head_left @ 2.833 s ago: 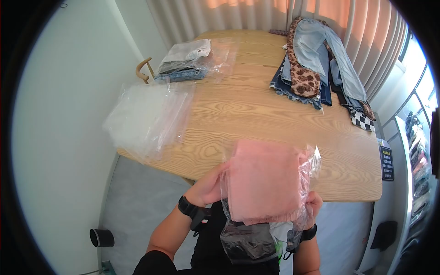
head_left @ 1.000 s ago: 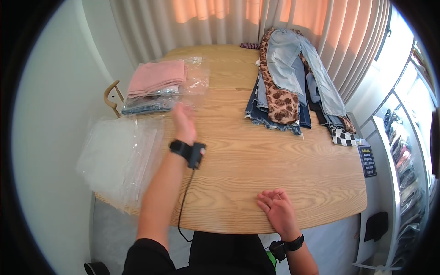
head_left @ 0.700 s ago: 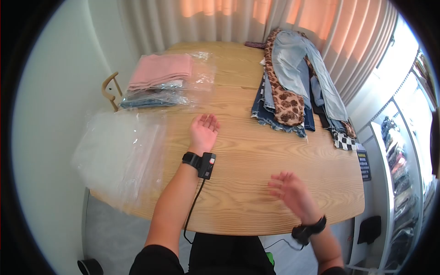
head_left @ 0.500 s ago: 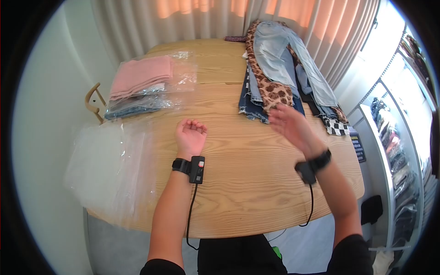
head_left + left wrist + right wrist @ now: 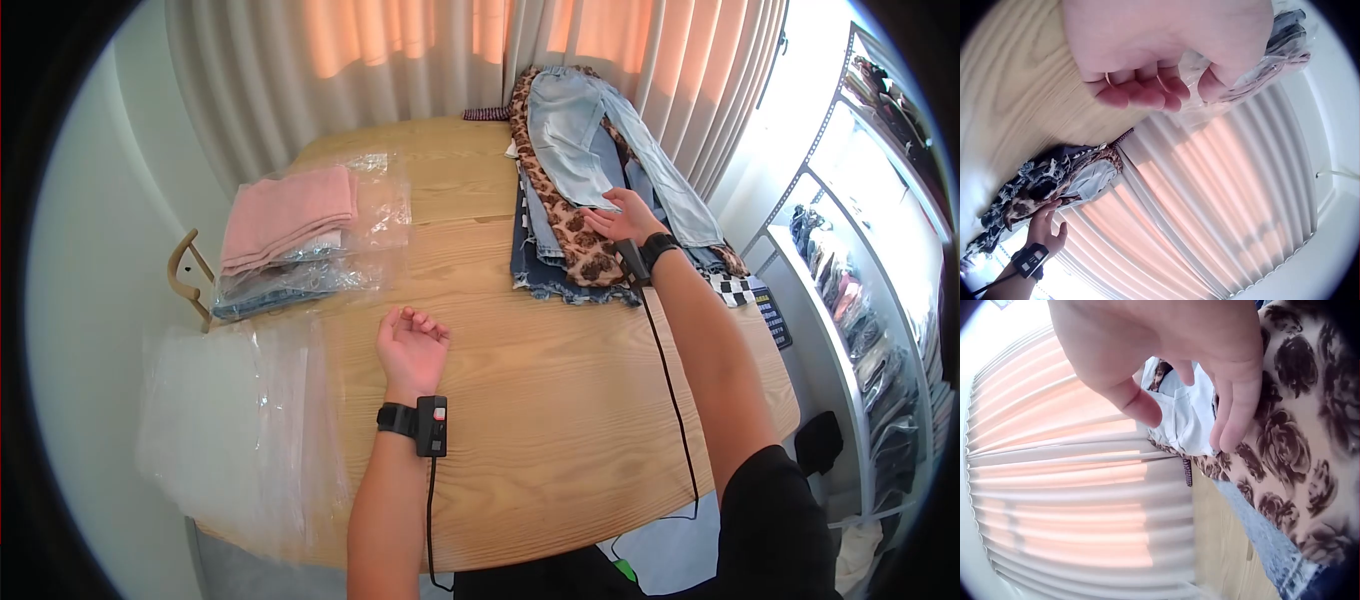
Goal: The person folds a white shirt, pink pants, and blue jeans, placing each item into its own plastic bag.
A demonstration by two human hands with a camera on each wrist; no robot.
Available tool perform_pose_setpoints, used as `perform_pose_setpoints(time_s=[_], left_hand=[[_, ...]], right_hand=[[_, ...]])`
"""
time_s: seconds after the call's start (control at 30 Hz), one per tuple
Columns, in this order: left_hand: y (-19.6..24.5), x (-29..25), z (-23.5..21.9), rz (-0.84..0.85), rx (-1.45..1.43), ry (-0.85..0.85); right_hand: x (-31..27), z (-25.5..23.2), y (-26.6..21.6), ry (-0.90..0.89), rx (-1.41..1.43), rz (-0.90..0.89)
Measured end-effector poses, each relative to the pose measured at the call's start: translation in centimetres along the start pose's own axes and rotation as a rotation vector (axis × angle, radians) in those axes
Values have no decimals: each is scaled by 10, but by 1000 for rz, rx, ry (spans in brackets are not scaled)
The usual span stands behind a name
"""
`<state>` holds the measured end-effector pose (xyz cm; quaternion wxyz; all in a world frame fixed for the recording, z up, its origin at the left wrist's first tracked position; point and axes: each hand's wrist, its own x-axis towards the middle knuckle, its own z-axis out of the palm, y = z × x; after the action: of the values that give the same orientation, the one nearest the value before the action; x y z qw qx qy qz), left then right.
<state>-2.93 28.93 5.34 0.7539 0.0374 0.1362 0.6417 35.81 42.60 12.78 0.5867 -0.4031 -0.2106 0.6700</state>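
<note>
My right hand is over the pile of trousers at the back right, between the light blue jeans and the leopard-print garment. In the right wrist view its fingers hang relaxed close to the patterned cloth with nothing held; contact cannot be told. Palm up and loosely curled, my left hand holds nothing near the middle of the table. The left wrist view shows its bent fingers empty.
At the left lies a stack of clear plastic bags. Behind it are bagged folded clothes with a pink one on top. A chair stands beside the table's left edge, and a clothes rack at the right.
The pink bagged garment, earlier held in both hands, lies on the left stack. My right hand has moved forward to the trouser pile; the left has drawn back from the stack.
</note>
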Motion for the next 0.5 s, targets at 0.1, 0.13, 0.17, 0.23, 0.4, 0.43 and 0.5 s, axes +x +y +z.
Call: perform_pose_setpoints(time_s=[0.1,0.13,0.17,0.23,0.4,0.43,0.5], left_hand=[[0,5,3,6,-10,-23],[0,4,5,3,-12,-7],[-1,3,7,1,-16,9],[-1,4,5,9,-12,13],[-2,8,2,44,3,22],[-2,6,4,48,12,20],[-2,6,5,45,16,18]], right_hand=[[24,8,-9,-36,64,33],[32,10,-8,-43,65,33],[40,13,-7,-23,75,6],[57,14,-1,-9,84,-21],[78,20,18,352,34,-395],[81,22,16,305,34,-381],[70,29,14,137,36,-346]])
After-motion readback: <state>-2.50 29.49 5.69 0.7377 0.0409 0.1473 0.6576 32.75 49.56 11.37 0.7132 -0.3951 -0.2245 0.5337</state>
